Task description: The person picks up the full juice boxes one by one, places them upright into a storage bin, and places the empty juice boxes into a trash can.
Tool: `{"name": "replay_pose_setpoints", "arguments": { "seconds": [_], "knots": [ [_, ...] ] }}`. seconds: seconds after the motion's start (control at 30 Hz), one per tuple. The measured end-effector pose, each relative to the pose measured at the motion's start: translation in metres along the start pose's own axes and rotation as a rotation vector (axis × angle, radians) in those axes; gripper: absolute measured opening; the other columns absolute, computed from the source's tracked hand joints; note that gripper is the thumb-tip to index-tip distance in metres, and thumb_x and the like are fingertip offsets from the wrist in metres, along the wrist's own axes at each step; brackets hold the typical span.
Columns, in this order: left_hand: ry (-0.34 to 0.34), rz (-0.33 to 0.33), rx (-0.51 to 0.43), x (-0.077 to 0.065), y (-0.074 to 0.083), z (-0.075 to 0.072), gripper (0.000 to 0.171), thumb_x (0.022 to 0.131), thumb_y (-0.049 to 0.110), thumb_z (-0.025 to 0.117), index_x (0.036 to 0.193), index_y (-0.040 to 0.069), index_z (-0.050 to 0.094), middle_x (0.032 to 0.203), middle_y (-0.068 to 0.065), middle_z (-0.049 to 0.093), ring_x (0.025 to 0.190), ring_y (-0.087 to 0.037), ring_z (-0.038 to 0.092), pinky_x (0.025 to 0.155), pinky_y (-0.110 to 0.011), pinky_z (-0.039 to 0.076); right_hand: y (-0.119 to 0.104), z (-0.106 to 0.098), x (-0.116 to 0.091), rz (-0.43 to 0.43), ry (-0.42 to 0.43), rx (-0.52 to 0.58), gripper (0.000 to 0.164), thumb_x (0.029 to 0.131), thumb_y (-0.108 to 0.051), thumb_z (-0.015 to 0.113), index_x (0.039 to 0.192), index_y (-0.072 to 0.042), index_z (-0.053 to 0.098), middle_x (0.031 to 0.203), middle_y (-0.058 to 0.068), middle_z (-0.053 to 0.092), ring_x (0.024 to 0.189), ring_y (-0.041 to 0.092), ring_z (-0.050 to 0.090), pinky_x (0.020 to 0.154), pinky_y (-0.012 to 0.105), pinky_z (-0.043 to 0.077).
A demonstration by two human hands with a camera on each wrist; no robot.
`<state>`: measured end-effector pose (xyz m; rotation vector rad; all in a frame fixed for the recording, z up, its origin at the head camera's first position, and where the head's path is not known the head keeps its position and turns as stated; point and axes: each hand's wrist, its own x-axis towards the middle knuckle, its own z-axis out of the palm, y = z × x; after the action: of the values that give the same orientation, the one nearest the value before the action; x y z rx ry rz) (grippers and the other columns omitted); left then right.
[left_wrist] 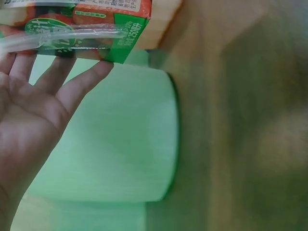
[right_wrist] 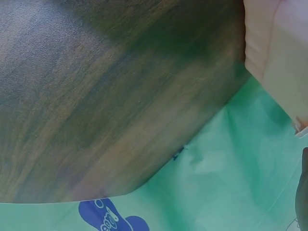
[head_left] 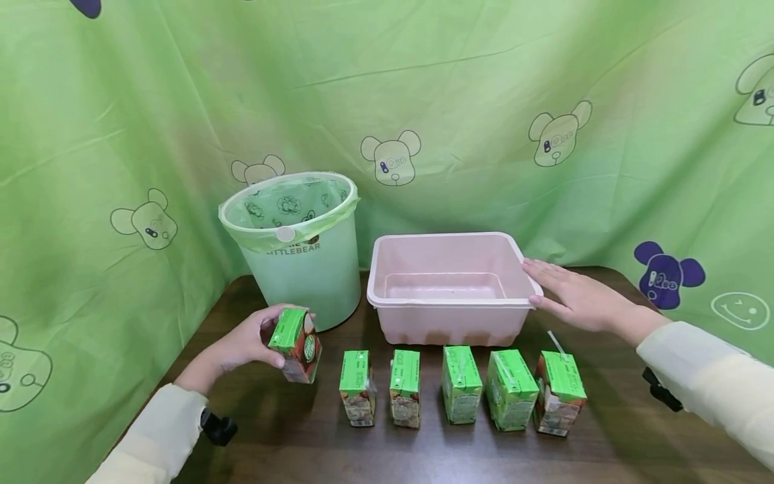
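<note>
My left hand (head_left: 246, 341) grips a green-topped juice box (head_left: 300, 353), held tilted in front of the green bucket. In the left wrist view a straw in clear wrapping (left_wrist: 72, 37) lies along the side of that box. My right hand (head_left: 577, 296) has its fingers straight, with the fingertips at the right rim of the pink plastic bin (head_left: 447, 316). Several more juice boxes stand in a row before the bin; the rightmost juice box (head_left: 559, 393) has a straw (head_left: 556, 341) sticking up from its top.
A green bucket (head_left: 308, 275) with a liner bag (head_left: 284, 208) over its rim stands at the back left, beside the bin. Everything sits on a dark wooden table (head_left: 417, 457). A green curtain with bear prints (head_left: 459, 87) hangs behind the table.
</note>
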<state>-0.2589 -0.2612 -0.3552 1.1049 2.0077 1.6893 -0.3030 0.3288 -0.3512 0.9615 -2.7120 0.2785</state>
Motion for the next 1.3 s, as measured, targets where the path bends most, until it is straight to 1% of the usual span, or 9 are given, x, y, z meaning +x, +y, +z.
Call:
{"name": "replay_pose_setpoints", "arguments": {
  "seconds": [0.2, 0.4, 0.53, 0.67, 0.8, 0.9, 1.03, 1.13, 1.3],
  "knots": [
    [0.031, 0.037, 0.047, 0.017, 0.018, -0.001, 0.084, 0.071, 0.015, 0.088, 0.138, -0.008, 0.043, 0.132, -0.01, 0.057, 0.113, -0.021, 0.057, 0.093, -0.031, 0.05, 0.0, -0.002, -0.002, -0.005, -0.005, -0.001, 0.066, 0.099, -0.033, 0.056, 0.153, -0.006, 0.028, 0.152, 0.022, 0.033, 0.137, 0.043, 0.031, 0.105, 0.06, 0.032],
    [0.053, 0.041, 0.06, 0.038, 0.035, 0.005, 0.084, 0.07, 0.018, 0.089, 0.138, -0.003, 0.044, 0.131, -0.007, 0.057, 0.113, -0.021, 0.056, 0.093, -0.031, 0.05, 0.0, -0.004, -0.003, 0.006, -0.006, -0.012, 0.066, 0.099, -0.034, 0.055, 0.152, -0.005, 0.029, 0.152, 0.023, 0.033, 0.136, 0.044, 0.032, 0.102, 0.061, 0.034],
    [0.061, 0.049, 0.066, 0.056, 0.046, 0.011, 0.087, 0.069, 0.022, 0.09, 0.139, -0.001, 0.045, 0.129, -0.009, 0.058, 0.111, -0.023, 0.056, 0.093, -0.033, 0.05, 0.0, -0.005, -0.006, 0.01, -0.012, -0.012, 0.066, 0.099, -0.034, 0.055, 0.153, -0.006, 0.028, 0.152, 0.023, 0.033, 0.136, 0.044, 0.032, 0.103, 0.061, 0.034],
    [0.075, 0.061, 0.088, 0.077, 0.055, 0.02, 0.092, 0.066, 0.031, 0.091, 0.139, 0.0, 0.046, 0.127, -0.009, 0.059, 0.109, -0.023, 0.058, 0.092, -0.033, 0.051, 0.001, -0.006, -0.006, 0.012, -0.01, -0.017, 0.066, 0.099, -0.034, 0.055, 0.152, -0.005, 0.029, 0.151, 0.023, 0.033, 0.136, 0.044, 0.032, 0.104, 0.061, 0.033],
    [0.064, 0.061, 0.056, 0.099, 0.059, 0.03, 0.096, 0.064, 0.034, 0.092, 0.14, -0.002, 0.045, 0.124, -0.011, 0.06, 0.107, -0.024, 0.059, 0.091, -0.035, 0.052, 0.0, -0.005, -0.007, 0.017, -0.013, -0.01, 0.065, 0.1, -0.034, 0.054, 0.152, -0.004, 0.029, 0.152, 0.023, 0.032, 0.137, 0.044, 0.031, 0.106, 0.06, 0.032],
    [0.066, 0.047, 0.025, 0.114, 0.061, 0.038, 0.094, 0.065, 0.026, 0.092, 0.14, -0.002, 0.043, 0.122, -0.013, 0.061, 0.106, -0.025, 0.06, 0.091, -0.037, 0.052, -0.001, -0.005, -0.007, 0.02, -0.019, 0.001, 0.065, 0.1, -0.034, 0.054, 0.152, -0.004, 0.029, 0.152, 0.023, 0.032, 0.137, 0.045, 0.03, 0.107, 0.06, 0.031],
    [0.104, 0.034, 0.032, 0.136, 0.065, 0.05, 0.083, 0.067, 0.007, 0.085, 0.14, 0.001, 0.045, 0.119, -0.015, 0.062, 0.103, -0.026, 0.061, 0.091, -0.039, 0.053, -0.001, -0.005, -0.007, 0.017, -0.017, 0.003, 0.065, 0.1, -0.034, 0.054, 0.152, -0.004, 0.03, 0.152, 0.023, 0.032, 0.137, 0.045, 0.03, 0.106, 0.06, 0.031],
    [0.117, 0.043, 0.029, 0.153, 0.066, 0.058, 0.077, 0.069, -0.002, 0.08, 0.138, 0.001, 0.046, 0.124, -0.016, 0.062, 0.103, -0.025, 0.062, 0.093, -0.04, 0.052, -0.002, -0.006, -0.005, 0.016, -0.021, 0.0, 0.065, 0.1, -0.035, 0.054, 0.152, -0.004, 0.03, 0.153, 0.022, 0.031, 0.138, 0.044, 0.029, 0.108, 0.058, 0.03],
    [0.109, 0.05, 0.006, 0.179, 0.068, 0.068, 0.071, 0.073, -0.013, 0.073, 0.138, -0.001, 0.046, 0.134, -0.017, 0.057, 0.11, -0.024, 0.061, 0.097, -0.039, 0.049, -0.002, -0.005, 0.0, 0.018, -0.041, -0.003, 0.066, 0.1, -0.037, 0.052, 0.152, -0.003, 0.029, 0.155, 0.02, 0.028, 0.139, 0.043, 0.027, 0.108, 0.06, 0.029]
  ]
}}
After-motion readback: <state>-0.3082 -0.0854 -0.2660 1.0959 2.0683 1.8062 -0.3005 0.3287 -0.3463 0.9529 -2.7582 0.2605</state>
